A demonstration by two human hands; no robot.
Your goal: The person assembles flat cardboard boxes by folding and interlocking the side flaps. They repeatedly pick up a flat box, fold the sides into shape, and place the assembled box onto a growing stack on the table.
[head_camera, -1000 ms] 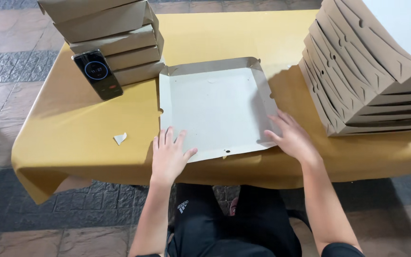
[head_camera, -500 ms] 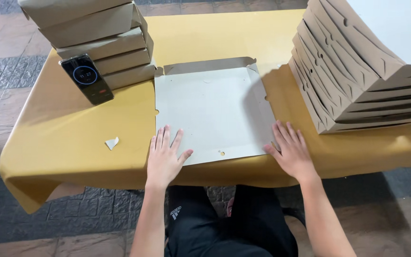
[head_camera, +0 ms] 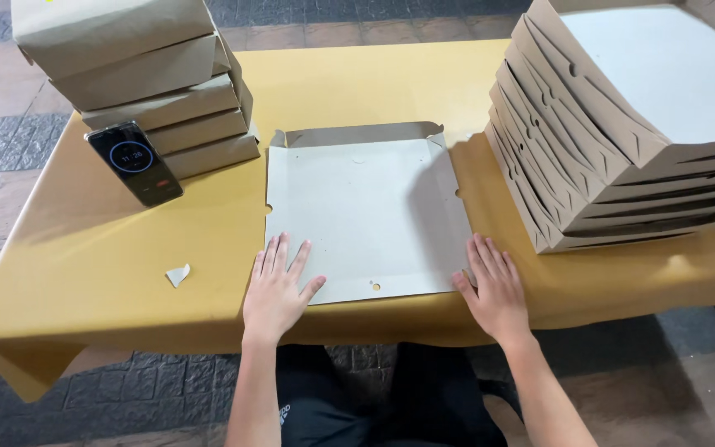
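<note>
Blank: the flat cardboard box blank (head_camera: 366, 217) lies grey side up in the middle of the yellow table (head_camera: 84, 273), its far flap (head_camera: 357, 135) raised a little, the rest pressed flat.
Change: a second ago the right and far edges stood up as low walls; half a second ago they were going down; now the sheet lies nearly level and squared to the near table edge.
Left hand: the left hand (head_camera: 276, 290) is open, fingers spread, palm down on the near left corner of the blank, gripping nothing.
Right hand: the right hand (head_camera: 496, 291) is open too, flat on the table at the blank's near right corner, fingers spread, holding nothing.
Meaning: the sheet looks smoothed and ready for folding; no side is creased up yet.
Left, far: a stack of folded boxes (head_camera: 138, 83), a phone (head_camera: 134, 162) leaning on it.
Right: a slanting pile of flat blanks (head_camera: 622, 124).
Near left: a paper scrap (head_camera: 178, 274).
</note>
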